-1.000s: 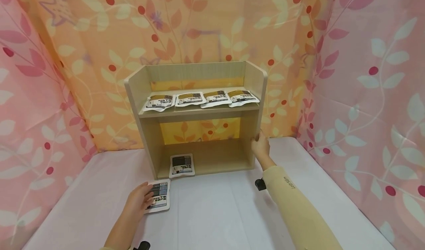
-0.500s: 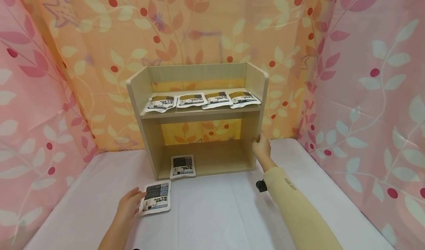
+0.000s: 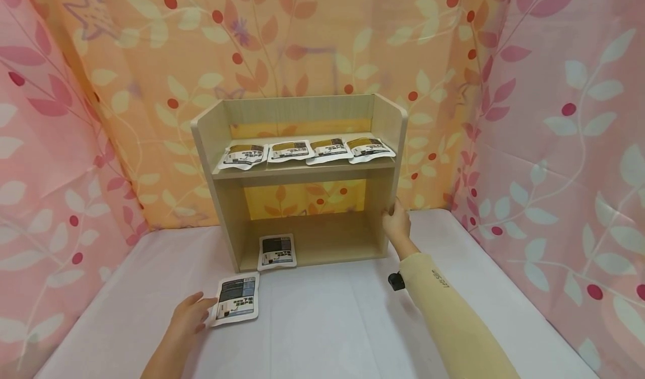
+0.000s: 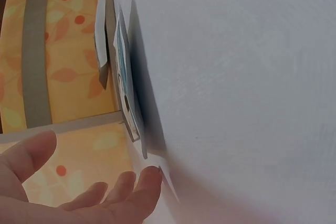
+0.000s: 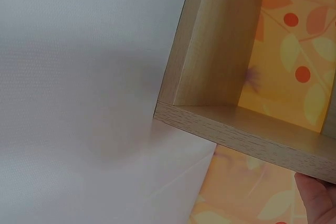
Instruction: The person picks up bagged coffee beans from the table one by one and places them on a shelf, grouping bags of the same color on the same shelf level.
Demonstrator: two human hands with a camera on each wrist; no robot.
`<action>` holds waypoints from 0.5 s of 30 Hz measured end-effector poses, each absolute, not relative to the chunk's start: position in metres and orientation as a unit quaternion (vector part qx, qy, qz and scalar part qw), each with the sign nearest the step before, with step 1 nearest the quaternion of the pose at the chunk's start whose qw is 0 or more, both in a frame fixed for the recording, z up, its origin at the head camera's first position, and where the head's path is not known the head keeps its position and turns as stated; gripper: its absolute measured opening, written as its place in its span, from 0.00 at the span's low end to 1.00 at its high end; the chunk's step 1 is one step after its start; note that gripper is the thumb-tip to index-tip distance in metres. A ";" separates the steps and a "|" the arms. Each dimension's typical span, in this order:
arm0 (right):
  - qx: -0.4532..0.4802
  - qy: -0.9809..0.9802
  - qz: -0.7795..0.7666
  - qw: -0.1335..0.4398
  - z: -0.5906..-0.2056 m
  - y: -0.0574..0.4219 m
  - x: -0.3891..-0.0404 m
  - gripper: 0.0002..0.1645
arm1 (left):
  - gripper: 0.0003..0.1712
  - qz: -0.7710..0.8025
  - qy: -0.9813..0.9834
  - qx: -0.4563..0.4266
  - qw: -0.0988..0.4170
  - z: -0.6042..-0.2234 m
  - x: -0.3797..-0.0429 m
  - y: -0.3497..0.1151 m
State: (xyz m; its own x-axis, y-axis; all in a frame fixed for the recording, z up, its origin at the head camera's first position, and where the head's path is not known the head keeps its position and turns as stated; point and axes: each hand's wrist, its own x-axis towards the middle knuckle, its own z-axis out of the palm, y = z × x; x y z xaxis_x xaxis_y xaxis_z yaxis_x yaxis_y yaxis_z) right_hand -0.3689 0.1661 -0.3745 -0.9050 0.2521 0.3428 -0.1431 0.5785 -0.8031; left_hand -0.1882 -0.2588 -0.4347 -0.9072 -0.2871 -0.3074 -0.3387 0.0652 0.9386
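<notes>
A white packet (image 3: pixel 235 299) with a dark printed label lies on the table just in front of the shelf's lower left corner. My left hand (image 3: pixel 188 318) is at its left edge, fingers loosely spread and holding nothing. From the left wrist view, a small space separates the fingertips (image 4: pixel 152 174) from the packet (image 4: pixel 127 85). At the wooden shelf's (image 3: pixel 305 172) right side panel, my right hand (image 3: pixel 396 224) grips the front edge. Only part of that hand (image 5: pixel 318 198) shows in the right wrist view. One similar packet (image 3: pixel 277 252) leans out over the lower board's front edge, at the left.
On the upper board several similar packets (image 3: pixel 289 151) lie side by side in a row. The white-covered table (image 3: pixel 322 328) extends in front of the shelf. Patterned orange cloth (image 3: pixel 312 37) hangs behind, with pink cloth (image 3: pixel 569 144) on both sides.
My left hand has let go of the packet and drawn back to the left and toward me. The packet stays on the table, and the right hand keeps its place on the shelf.
</notes>
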 end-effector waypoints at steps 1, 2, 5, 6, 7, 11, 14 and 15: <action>-0.032 -0.861 0.459 0.216 -0.374 0.166 -0.369 0.22 | 0.46 0.648 0.730 -0.217 0.021 -0.435 -0.188 -0.259; -0.032 -0.861 0.459 0.216 -0.374 0.166 -0.369 0.22 | 0.47 0.647 0.730 -0.218 0.022 -0.434 -0.188 -0.260; -0.034 -0.862 0.458 0.216 -0.375 0.166 -0.369 0.22 | 0.46 0.640 0.735 -0.220 0.027 -0.435 -0.188 -0.261; -0.034 -0.862 0.458 0.216 -0.375 0.166 -0.370 0.22 | 0.46 0.636 0.738 -0.221 0.031 -0.435 -0.189 -0.261; -0.034 -0.861 0.459 0.216 -0.375 0.166 -0.370 0.22 | 0.46 0.632 0.741 -0.223 0.036 -0.435 -0.189 -0.261; -0.033 -0.862 0.458 0.216 -0.375 0.166 -0.370 0.23 | 0.47 0.611 0.753 -0.237 0.064 -0.436 -0.193 -0.264; -0.035 -0.862 0.457 0.217 -0.374 0.166 -0.371 0.24 | 0.47 0.594 0.760 -0.249 0.081 -0.439 -0.197 -0.266; -0.036 -0.862 0.457 0.217 -0.374 0.166 -0.371 0.24 | 0.46 0.589 0.764 -0.250 0.086 -0.439 -0.198 -0.267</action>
